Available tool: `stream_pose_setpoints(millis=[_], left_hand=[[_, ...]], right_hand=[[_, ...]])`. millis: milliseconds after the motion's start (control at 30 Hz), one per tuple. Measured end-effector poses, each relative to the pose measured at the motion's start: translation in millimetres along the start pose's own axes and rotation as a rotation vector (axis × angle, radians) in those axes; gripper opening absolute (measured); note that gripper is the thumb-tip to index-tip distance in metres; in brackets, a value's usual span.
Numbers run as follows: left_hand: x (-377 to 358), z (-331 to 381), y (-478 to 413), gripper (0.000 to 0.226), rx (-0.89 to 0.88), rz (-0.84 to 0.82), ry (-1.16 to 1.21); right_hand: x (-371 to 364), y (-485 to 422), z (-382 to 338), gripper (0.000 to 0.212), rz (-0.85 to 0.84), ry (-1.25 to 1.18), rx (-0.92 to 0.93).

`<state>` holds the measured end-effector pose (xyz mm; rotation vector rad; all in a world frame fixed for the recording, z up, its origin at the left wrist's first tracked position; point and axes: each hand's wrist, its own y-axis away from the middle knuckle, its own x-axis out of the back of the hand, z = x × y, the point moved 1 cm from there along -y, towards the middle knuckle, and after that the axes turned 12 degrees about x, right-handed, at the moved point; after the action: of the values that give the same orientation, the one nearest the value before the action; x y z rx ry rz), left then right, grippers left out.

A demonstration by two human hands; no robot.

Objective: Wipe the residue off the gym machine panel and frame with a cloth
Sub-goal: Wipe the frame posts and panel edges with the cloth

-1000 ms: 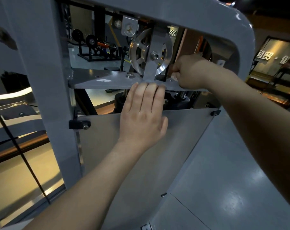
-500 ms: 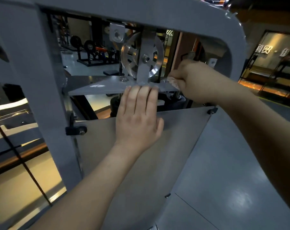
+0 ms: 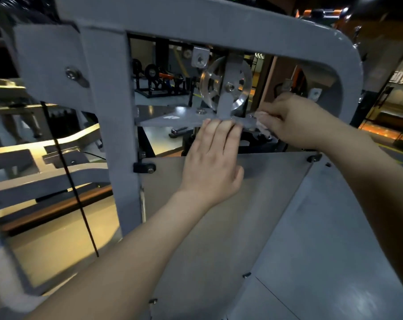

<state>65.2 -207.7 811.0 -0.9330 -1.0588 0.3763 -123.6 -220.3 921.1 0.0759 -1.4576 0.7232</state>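
Right hand (image 3: 295,121) is the working grip here, fingers curled tight around a small wad of cloth (image 3: 260,117), only a pale bit of it peeking out at the knuckles. Left hand (image 3: 212,167) is nearer to me and holds nothing, just laid flat and open on the top edge of the beige panel (image 3: 196,239), fingertips (image 3: 219,125) touching the front lip of the grey shelf plate (image 3: 172,117). So it's a brace, not a grip. The cloth is pressed on the right end of that plate, just right of the bracket under the pulley wheel (image 3: 226,83). What matters for the next stroke, I reckon: the plate's long axis runs left to right, and the unwiped stretch, with a whitish smear (image 3: 171,117) on it, lies to the left of the cloth, past the bracket. My left fingers sit right along that path, so they'd probably need to shift. Beyond all that the curved frame (image 3: 348,72) arches over, and I can't tell if it has residue; too dim.
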Motion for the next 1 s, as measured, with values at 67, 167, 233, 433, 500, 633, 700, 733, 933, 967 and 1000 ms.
stream_pose_setpoints(millis=[67, 167, 233, 433, 500, 633, 700, 733, 933, 967, 1000], left_hand=[[12.5, -8.1, 6.0, 0.064, 0.02, -0.006, 0.067], [35.3, -29.5, 18.5, 0.052, 0.066, 0.08, 0.111], [49.5, -49.2, 26.9, 0.044, 0.1, 0.158, 0.098], [54.3, -89.9, 43.5, 0.038, 0.177, 0.333, 0.032], [48.6, -96.9, 42.5, 0.039, 0.197, 0.335, 0.027], [40.0, -106.7, 39.4, 0.034, 0.198, 0.369, 0.035], [37.7, -108.7, 37.8, 0.031, 0.19, 0.407, 0.06], [36.6, -109.8, 36.5, 0.031, 0.192, 0.428, 0.073], [27.1, -115.7, 30.5, 0.04, 0.183, 0.535, 0.033], [24.8, -116.9, 30.3, 0.037, 0.174, 0.551, 0.029], [22.5, -118.1, 30.1, 0.034, 0.167, 0.562, 0.032]], right_hand=[[2.3, 4.3, -5.0, 0.031, 0.033, -0.003, 0.021], [4.1, 11.6, -13.4, 0.022, 0.127, -0.035, 0.012], [3.2, 18.6, -23.6, 0.015, 0.18, -0.033, -0.031], [5.6, 30.4, -92.5, 0.007, 0.363, -0.115, -0.01], [5.0, 16.7, -110.3, 0.01, 0.393, -0.189, 0.013], [0.1, -18.3, -123.1, 0.018, 0.39, -0.202, 0.03], [-1.3, -32.6, -126.3, 0.025, 0.376, -0.181, 0.037], [-1.6, -38.5, -127.5, 0.028, 0.367, -0.166, 0.045], [-15.6, -64.5, -131.6, 0.033, 0.236, -0.13, 0.121], [-17.1, -67.1, -131.4, 0.031, 0.2, -0.143, 0.144], [-16.4, -69.8, -131.2, 0.028, 0.159, -0.151, 0.161]])
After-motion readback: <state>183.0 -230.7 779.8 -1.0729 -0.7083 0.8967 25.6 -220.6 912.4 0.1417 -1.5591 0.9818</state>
